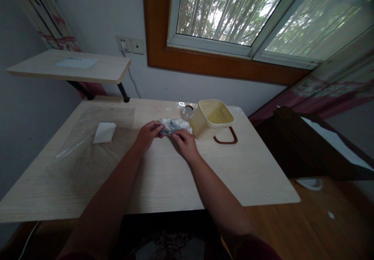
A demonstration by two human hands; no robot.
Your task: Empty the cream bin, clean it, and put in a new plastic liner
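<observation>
So, going by the head camera, we've got both hands on a crumpled white bundle (171, 125) with dark markings, around the middle of the far half of the pale desk (233, 174). Our left hand (147, 134) is pinching its left end between thumb and fingers, and our right hand (187, 145) grips the near edge toward the right end. Can't tell what's inside it, tbh. Just right of it there's a cream tub (201, 126) with a brown handle (235, 138) looping out at its near right side, and a clear thing (187, 112) sits by the tub's far left, too blurry for us to name. Over left we've got a see-through plastic sheet (78, 156) spread flat, with a white stack (104, 132) on it. Far left, there's a raised shelf (112, 68).
</observation>
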